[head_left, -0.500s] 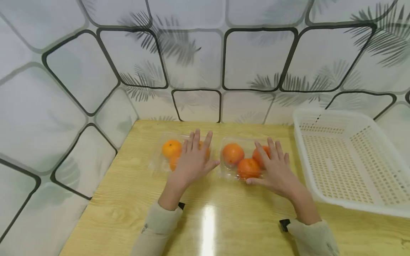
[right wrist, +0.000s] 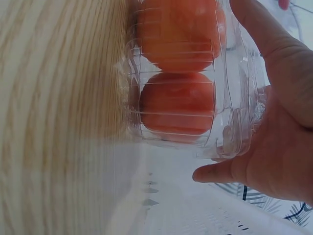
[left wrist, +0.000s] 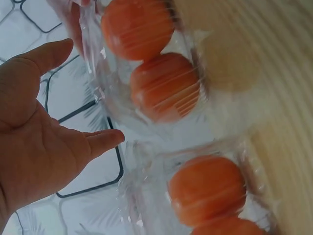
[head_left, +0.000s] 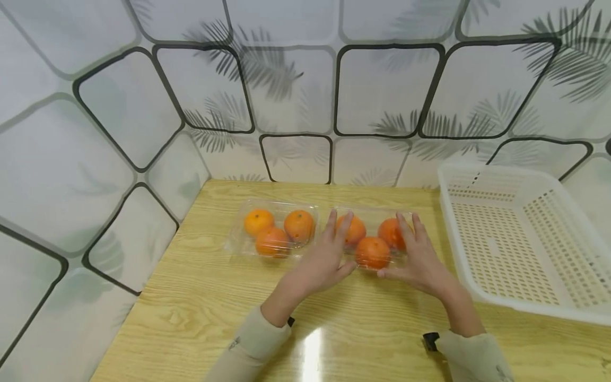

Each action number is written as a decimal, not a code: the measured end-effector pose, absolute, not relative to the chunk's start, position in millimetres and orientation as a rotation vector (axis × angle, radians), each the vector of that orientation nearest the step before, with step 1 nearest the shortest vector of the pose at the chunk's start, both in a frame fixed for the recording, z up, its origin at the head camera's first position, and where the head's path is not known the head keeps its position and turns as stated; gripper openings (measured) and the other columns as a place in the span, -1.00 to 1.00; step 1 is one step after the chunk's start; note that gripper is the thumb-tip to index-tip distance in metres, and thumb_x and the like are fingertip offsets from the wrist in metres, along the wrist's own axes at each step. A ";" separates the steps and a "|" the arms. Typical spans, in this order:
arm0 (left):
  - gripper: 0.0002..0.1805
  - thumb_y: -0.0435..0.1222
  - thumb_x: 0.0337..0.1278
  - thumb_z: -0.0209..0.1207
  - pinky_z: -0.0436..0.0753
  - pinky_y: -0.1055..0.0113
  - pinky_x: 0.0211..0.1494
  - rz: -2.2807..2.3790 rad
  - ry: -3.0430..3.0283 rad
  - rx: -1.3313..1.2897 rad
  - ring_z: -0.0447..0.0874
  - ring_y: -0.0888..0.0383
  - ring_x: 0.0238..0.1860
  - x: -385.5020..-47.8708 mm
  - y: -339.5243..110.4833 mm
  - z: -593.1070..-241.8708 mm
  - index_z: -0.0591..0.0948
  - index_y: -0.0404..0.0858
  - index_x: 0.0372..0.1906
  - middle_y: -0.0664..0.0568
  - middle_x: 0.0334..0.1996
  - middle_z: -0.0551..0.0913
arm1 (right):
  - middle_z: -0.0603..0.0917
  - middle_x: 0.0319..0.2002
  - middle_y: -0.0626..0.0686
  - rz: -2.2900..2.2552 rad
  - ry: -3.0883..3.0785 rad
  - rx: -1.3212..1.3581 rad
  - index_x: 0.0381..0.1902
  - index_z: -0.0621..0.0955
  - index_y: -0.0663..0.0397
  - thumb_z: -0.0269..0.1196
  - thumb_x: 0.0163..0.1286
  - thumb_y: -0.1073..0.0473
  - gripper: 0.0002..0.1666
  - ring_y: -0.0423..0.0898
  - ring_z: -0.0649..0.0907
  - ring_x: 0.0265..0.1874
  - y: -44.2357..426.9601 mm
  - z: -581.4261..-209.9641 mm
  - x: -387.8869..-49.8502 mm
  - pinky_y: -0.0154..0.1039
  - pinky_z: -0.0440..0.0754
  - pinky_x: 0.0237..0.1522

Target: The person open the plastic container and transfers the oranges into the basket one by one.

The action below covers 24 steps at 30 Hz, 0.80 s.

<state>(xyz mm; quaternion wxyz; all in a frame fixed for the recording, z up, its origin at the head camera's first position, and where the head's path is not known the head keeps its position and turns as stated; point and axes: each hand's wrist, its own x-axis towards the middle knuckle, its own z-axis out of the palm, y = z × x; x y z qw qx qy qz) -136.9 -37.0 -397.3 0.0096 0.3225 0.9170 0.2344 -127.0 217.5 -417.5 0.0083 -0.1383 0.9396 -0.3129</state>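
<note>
A clear plastic box holding orange tangerines lies on the table between my two hands. My left hand hovers at its left end with fingers spread; the left wrist view shows a gap between thumb and plastic. At the right end, my right hand lies over the corner, fingers extended and thumb near the front edge. In the right wrist view this hand is close against the lid's side; contact is hard to tell. A second clear box with tangerines sits left of my left hand.
To the right, a white perforated plastic basket stands on the wooden table. Patterned wall covering rises behind the table and along its left side.
My left hand has moved right, from over the left box to the left end of the right box. My right hand has shifted slightly right and down, at the right box's other end.
</note>
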 end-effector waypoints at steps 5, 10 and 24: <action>0.10 -0.11 0.34 0.21 0.45 -0.03 0.33 0.749 2.811 0.961 -0.02 -0.35 0.50 -135.7 -31.0 -403.1 -0.37 -0.15 0.59 -0.45 0.52 -0.39 | -0.36 0.52 0.44 -0.950 2.929 -0.485 0.62 -0.17 0.04 0.59 -0.04 -0.14 0.54 0.57 -0.14 0.43 220.7 -418.8 -127.2 0.56 0.14 0.20; 0.07 -0.07 0.36 0.19 0.41 -0.06 0.35 0.699 2.825 0.913 -0.04 -0.35 0.50 -137.9 -30.5 -407.0 -0.32 -0.16 0.60 -0.41 0.54 -0.38 | -0.34 0.53 0.43 -0.920 2.942 -0.500 0.61 -0.08 0.10 0.58 -0.03 -0.16 0.49 0.57 -0.11 0.43 222.1 -421.9 -129.9 0.53 0.17 0.21; -0.15 0.00 0.40 0.12 0.52 0.02 0.26 0.394 2.966 0.996 0.08 -0.38 0.46 -143.5 -28.3 -414.7 0.11 -0.38 0.54 -0.50 0.50 -0.10 | -0.29 0.53 0.43 -0.908 2.938 -0.501 0.52 0.19 0.26 0.57 0.00 -0.15 0.29 0.56 -0.15 0.44 221.3 -419.9 -133.5 0.54 0.16 0.21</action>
